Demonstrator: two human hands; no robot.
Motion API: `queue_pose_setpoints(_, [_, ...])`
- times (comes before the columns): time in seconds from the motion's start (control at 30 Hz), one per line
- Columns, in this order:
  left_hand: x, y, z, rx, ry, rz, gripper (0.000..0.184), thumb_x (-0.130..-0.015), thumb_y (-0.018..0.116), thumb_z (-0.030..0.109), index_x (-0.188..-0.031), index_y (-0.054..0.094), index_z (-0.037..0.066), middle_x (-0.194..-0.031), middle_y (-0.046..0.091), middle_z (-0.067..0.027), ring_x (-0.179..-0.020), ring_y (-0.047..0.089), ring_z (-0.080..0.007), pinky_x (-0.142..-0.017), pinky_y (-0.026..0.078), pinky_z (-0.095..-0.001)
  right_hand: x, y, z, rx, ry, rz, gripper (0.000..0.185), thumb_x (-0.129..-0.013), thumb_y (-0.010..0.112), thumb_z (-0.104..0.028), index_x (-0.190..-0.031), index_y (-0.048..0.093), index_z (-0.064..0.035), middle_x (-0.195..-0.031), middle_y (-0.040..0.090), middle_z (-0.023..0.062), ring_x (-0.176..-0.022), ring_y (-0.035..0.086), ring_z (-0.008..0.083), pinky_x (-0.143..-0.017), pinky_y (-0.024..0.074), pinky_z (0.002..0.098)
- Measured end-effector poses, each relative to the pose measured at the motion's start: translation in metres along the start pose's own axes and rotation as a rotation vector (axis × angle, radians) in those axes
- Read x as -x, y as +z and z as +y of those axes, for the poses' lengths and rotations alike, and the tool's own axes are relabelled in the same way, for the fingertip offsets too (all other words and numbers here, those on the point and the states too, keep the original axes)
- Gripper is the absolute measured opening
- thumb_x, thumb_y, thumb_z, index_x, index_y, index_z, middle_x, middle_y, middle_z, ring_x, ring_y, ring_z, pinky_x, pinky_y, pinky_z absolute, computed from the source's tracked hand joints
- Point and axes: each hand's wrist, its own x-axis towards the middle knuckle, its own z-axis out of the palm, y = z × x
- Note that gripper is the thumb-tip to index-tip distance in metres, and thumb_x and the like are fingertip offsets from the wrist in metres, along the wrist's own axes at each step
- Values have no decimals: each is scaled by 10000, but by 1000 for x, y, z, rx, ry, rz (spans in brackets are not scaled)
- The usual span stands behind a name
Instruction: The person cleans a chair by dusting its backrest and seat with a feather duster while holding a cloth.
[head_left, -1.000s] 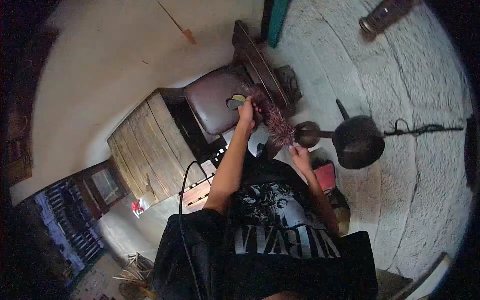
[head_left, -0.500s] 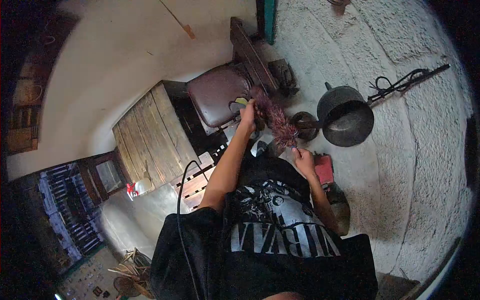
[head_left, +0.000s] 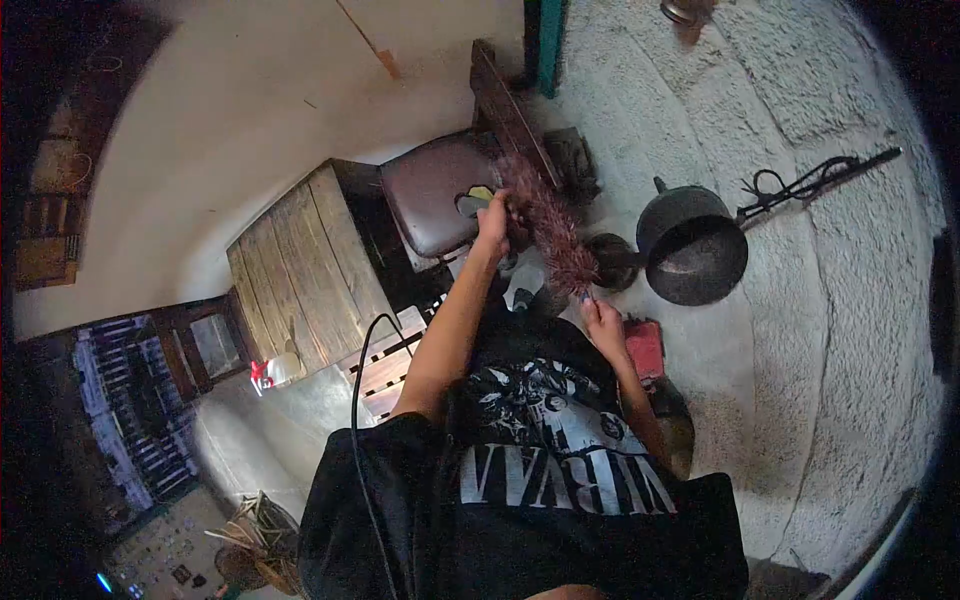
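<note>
Gripping the duster [head_left: 556, 236] end, right hand [head_left: 604, 326] | left hand [head_left: 491, 225] closed on yellow-grey item [head_left: 471, 204] by chair [head_left: 425, 205] | duster right of chair, barely shifted this past second; work stays put

Left grip [head_left: 495, 216] farther forward than right grip [head_left: 603, 325], both curled.

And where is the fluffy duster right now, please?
In the head view, the fluffy duster slants between the left hand and the right hand, just right of centre, left of the dark pan.

Shaggy duster [head_left: 555, 240] in right fingers [head_left: 592, 311]
</note>
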Motion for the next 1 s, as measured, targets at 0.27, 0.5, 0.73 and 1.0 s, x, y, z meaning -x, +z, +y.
queue_pose_setpoints(0.27, [-45,5,26,6,-25,74,249,-866,594,219,-734,482,40,-633,454,-32,-527,464,-162,-527,445,-347,-44,28,-6,-41,35,42,413,-975,459,-348,-915,621,28,-838,653,212,-808,635,372,-724,479,424])
queue_pose_setpoints(0.5, [-92,22,84,40,-39,57,231,-862,599,242,-776,498,53,-630,458,-27,-518,459,-154,-523,437,-330,-112,53,-50,-217,-31,121,420,-991,457,-362,-821,565,8,-593,494,22,-533,462,115,-518,395,299])
queue_pose_setpoints(0.73, [-144,22,129,17,40,26,201,-875,588,241,-827,544,51,-664,484,-18,-560,488,-141,-536,457,-319,-189,70,-105,-229,-21,107,437,-991,450,-395,-810,565,-15,-589,472,-1,-546,444,95,-522,377,285])
queue_pose_setpoints(1.0, [-194,21,177,6,57,20,189,-881,584,222,-787,537,65,-631,497,-13,-540,496,-137,-512,449,-320,-249,93,-139,-36,-55,195,479,-981,457,-422,-845,599,14,-596,501,19,-548,471,118,-537,393,300])
